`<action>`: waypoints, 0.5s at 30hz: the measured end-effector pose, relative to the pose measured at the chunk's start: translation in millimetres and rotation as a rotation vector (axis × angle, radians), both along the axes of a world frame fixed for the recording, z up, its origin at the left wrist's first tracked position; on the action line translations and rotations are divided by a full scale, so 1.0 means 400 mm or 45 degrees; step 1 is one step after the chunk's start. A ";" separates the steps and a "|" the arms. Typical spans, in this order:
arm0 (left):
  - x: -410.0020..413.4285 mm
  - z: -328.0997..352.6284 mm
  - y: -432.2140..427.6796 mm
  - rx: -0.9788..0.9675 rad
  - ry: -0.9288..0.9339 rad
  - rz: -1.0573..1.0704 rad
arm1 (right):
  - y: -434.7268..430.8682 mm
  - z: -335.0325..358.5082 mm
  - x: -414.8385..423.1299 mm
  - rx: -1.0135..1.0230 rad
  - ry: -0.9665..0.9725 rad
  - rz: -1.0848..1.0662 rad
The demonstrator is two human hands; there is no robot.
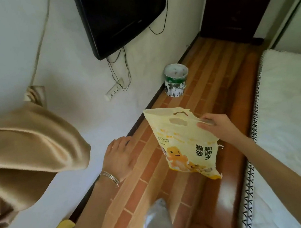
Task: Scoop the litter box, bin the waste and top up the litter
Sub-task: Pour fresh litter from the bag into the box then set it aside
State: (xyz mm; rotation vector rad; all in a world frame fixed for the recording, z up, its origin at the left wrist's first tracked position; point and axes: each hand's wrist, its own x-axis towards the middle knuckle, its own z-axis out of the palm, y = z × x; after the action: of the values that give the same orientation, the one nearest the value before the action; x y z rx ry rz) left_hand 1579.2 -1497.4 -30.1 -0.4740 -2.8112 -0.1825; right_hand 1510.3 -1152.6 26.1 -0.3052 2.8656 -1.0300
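A pale yellow cat litter bag (183, 144) with a cut-out handle and a cartoon print hangs above the wooden floor. My right hand (216, 125) is shut on its upper right edge and holds it upright. To the left of the bag, my left hand (118, 155) hovers near the wall base with fingers spread, a thin bracelet on the wrist, holding nothing. A white and green bucket (177, 81) stands on the floor against the wall beyond the bag. No litter box or scoop is in view.
A black wall-mounted TV (121, 14) trails cables to a power strip (114, 90). A bed with a white fluffy cover (292, 116) fills the right side. A tan cloth (23, 156) hangs at the left. A dark door (236, 4) closes the corridor's far end.
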 end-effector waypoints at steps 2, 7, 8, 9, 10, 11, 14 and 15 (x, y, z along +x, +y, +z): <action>-0.057 -0.011 0.026 0.010 -0.023 -0.049 | 0.021 -0.012 -0.028 -0.013 -0.012 -0.030; -0.222 -0.021 0.084 -0.034 -0.111 -0.204 | 0.068 -0.021 -0.136 0.051 -0.021 -0.111; -0.265 -0.019 0.093 -0.039 -0.115 -0.230 | 0.077 -0.018 -0.165 0.054 -0.018 -0.132; -0.311 -0.013 0.102 -0.037 -0.111 -0.252 | 0.085 -0.014 -0.196 0.053 -0.013 -0.152; -0.359 -0.006 0.112 -0.028 -0.106 -0.276 | 0.092 -0.008 -0.228 0.049 -0.011 -0.171; -0.404 0.004 0.122 -0.016 -0.101 -0.291 | 0.098 -0.001 -0.259 0.039 -0.011 -0.190; -0.539 0.042 0.149 0.010 -0.077 -0.323 | 0.114 0.025 -0.357 0.031 0.004 -0.238; -0.584 0.051 0.157 0.000 -0.064 -0.341 | 0.121 0.033 -0.389 0.027 0.013 -0.254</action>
State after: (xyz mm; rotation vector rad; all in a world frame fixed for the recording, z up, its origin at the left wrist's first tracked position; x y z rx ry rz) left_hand 1345.7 -1434.7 -9.6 -0.8569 -2.7856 -0.2523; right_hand 1354.8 -1104.0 39.3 -0.0224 2.9617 -1.0291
